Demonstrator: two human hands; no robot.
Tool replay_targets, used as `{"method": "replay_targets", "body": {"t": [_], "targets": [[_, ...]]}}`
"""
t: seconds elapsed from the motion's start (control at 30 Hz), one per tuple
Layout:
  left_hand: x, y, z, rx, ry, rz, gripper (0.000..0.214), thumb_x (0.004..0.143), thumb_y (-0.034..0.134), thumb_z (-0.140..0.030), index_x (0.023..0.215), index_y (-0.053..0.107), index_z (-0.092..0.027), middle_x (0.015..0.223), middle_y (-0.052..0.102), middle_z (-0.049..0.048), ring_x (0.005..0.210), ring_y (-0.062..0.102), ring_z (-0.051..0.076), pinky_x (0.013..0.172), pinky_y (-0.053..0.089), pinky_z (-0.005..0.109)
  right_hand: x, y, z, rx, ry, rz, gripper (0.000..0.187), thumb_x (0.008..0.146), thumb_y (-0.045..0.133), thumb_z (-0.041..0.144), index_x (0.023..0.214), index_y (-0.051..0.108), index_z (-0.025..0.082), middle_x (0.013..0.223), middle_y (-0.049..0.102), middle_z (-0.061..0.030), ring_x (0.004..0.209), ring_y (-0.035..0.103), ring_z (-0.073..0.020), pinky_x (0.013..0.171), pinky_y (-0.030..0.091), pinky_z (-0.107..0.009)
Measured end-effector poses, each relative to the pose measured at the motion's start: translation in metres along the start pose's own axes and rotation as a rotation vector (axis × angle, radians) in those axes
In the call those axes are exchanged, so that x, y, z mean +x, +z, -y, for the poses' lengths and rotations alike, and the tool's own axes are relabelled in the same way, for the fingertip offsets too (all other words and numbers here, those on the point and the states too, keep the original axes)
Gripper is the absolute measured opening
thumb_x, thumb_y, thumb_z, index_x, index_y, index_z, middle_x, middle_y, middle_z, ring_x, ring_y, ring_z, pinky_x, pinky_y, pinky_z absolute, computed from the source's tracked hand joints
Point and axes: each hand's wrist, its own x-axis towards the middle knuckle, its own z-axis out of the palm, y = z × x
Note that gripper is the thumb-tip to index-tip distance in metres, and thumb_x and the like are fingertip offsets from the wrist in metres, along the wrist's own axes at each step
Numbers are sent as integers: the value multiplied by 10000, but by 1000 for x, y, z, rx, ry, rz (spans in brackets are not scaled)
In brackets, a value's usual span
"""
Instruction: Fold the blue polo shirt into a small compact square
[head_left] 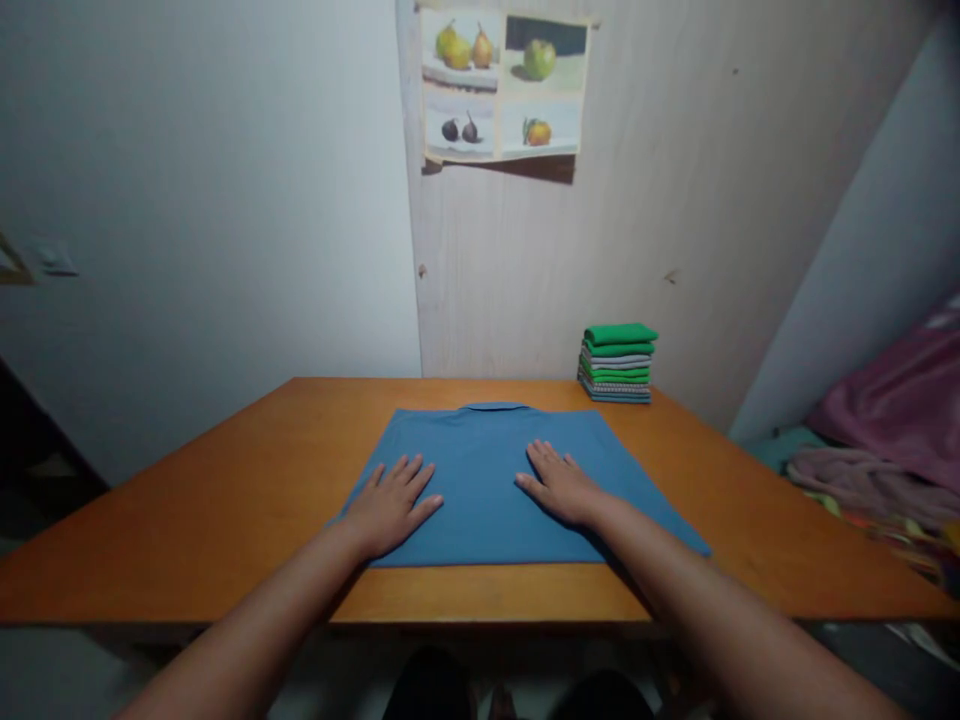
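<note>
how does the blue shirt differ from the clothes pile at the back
The blue shirt lies spread flat, one colour; the stack of folded clothes is compact, layered, green and grey. The left hand and right hand lie on the shirt; the stack sits untouched. Both rest on the table.

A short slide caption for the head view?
The left hand and right hand lie flat on a blue shirt on the table.
</note>
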Motion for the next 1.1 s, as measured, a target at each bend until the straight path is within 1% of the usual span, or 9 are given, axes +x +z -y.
{"method": "replay_targets", "body": {"t": [0.13, 0.3, 0.5, 0.57, 0.63, 0.7, 0.77, 0.9, 1.1], "targets": [[-30, 0, 17, 18, -32, -14, 730, 960, 266, -689, 1571, 301, -291, 1651, 198, 52, 1530, 150, 322, 1203, 124, 578, -43, 5, -38, -50, 100, -27, 923, 929, 168, 761, 1596, 229, 127, 1658, 145, -123, 1537, 76, -276, 1223, 51, -514], [-57, -6, 27, -5, -97, 8, 691, 967, 313, -643, 1573, 274, -313, 1656, 162, 45, 1524, 170, 330, 1186, 162, 609, -81, 2, -82, -115, 185, -77, 871, 936, 186, 750, 1588, 274, 178, 1648, 204, -101, 1532, 106, -298, 1207, 30, -585], [-76, -5, 42, -9, -159, 7, 685, 963, 325, -630, 1572, 272, -321, 1642, 227, 64, 1515, 200, 337, 1173, 174, 635, -116, 1, -117, -125, 292, -153, 797, 959, 234, 692, 1566, 331, 185, 1630, 257, -118, 1510, 192, -340, 1165, 122, -678], [-81, -7, 47, -7, -157, -40, 699, 948, 360, -634, 1554, 344, -287, 1620, 296, 92, 1499, 246, 356, 1166, 191, 642, -126, -2, -123, -137, 280, -208, 771, 962, 290, 658, 1530, 405, 150, 1611, 303, -149, 1500, 221, -352, 1165, 171, -662], [-86, -12, 50, -18, -116, -110, 695, 928, 412, -638, 1494, 471, -240, 1561, 420, 126, 1454, 348, 365, 1162, 248, 607, -136, -7, -124, -140, 205, -284, 723, 958, 363, 613, 1481, 481, 127, 1584, 358, -171, 1485, 274, -341, 1177, 235, -589], [-93, -19, 50, -65, -32, -165, 623, 913, 467, -617, 1377, 598, -222, 1430, 578, 132, 1338, 508, 339, 1118, 373, 513, -147, -14, -122, -112, 98, -332, 646, 953, 423, 566, 1416, 555, 135, 1518, 465, -175, 1421, 403, -311, 1158, 326, -493], [-101, -25, 47, -121, 59, -188, 496, 904, 518, -561, 1246, 669, -236, 1272, 678, 106, 1180, 620, 293, 1017, 476, 413, -159, -20, -117, -64, 4, -314, 545, 947, 465, 526, 1326, 627, 170, 1392, 598, -154, 1283, 554, -283, 1088, 424, -433], [-111, -33, 39, -138, 148, -149, 280, 889, 542, -377, 1087, 687, -241, 1097, 692, 74, 1025, 644, 245, 900, 503, 348, -177, -26, -112, -41, -98, -209, 372, 900, 551, 407, 1196, 695, 233, 1219, 694, -103, 1095, 650, -268, 961, 506, -400], [-106, -36, 29, -103, 147, -92, 207, 860, 468, -218, 955, 651, -213, 967, 638, 63, 919, 608, 222, 813, 467, 334, -179, -24, -115, -123, -60, -218, 346, 889, 491, 279, 1151, 704, 206, 1158, 696, -112, 1040, 655, -256, 907, 506, -374]]}}
